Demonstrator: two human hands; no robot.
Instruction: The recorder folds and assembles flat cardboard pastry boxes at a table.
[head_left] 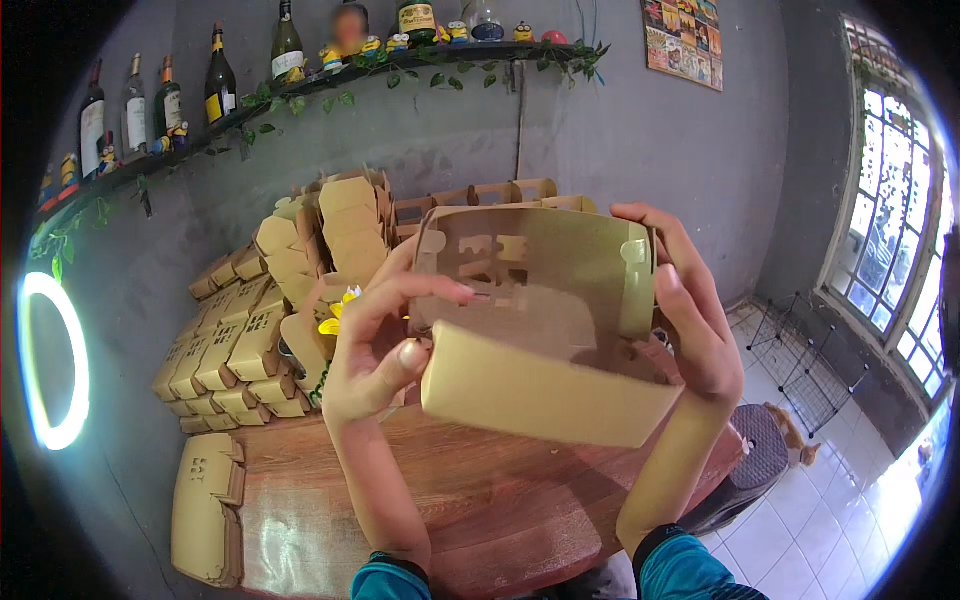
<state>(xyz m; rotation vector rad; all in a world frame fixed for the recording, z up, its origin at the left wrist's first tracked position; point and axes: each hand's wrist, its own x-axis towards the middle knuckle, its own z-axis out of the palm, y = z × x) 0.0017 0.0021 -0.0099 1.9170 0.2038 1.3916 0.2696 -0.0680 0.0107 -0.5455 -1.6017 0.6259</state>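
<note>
A brown cardboard food box [545,385] is held up above the wooden table, its open inside facing me. Cut-out shapes pierce its far panel, and a pale panel tilts along its near lower edge. At the box's left side is my left hand [365,355], with its thumb on the near panel's corner and its index finger reaching over the inside. My right hand [705,335] grips the right side, thumb near the side wall and fingers along the back edge. Both hands are closed on the box; some fingertips are hidden behind it.
Closed cardboard boxes [225,345] are piled at the table's left back, beside stacks of nested open ones [352,220]. Flattened cardboard [205,510] lies at the near left of the table [440,490]. A dark stool [748,450], an orange cat [790,435] and a wire rack [800,365] are at right.
</note>
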